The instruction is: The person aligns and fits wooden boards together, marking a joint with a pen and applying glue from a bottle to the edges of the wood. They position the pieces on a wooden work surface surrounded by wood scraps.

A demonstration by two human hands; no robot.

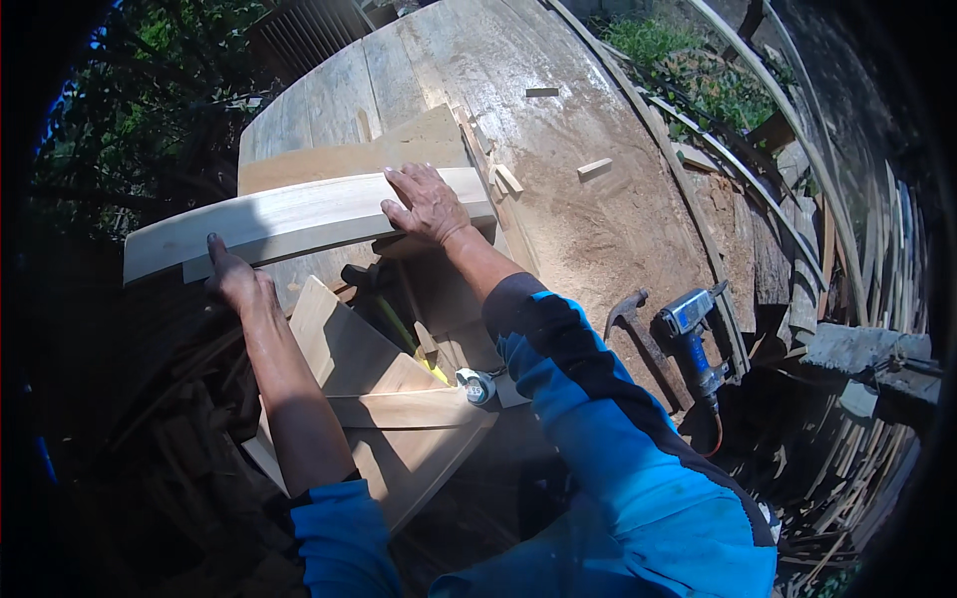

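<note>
Outdoors, hard sunlight on a weathered plank table (558, 120) dusted with sawdust. Green bushes (698, 70) behind, dark trees (130, 130) left. Scrap wood slats (877, 259) piled right.

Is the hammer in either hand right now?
No. The hammer lies on the workbench beside the blue nail gun, while both hands rest on the pale plank.

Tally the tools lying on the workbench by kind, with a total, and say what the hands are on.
Hammer: 1
Blue nail gun: 1
Tape measure: 1
Total: 3
The left hand and right hand both rest on the long pale plank.
</note>
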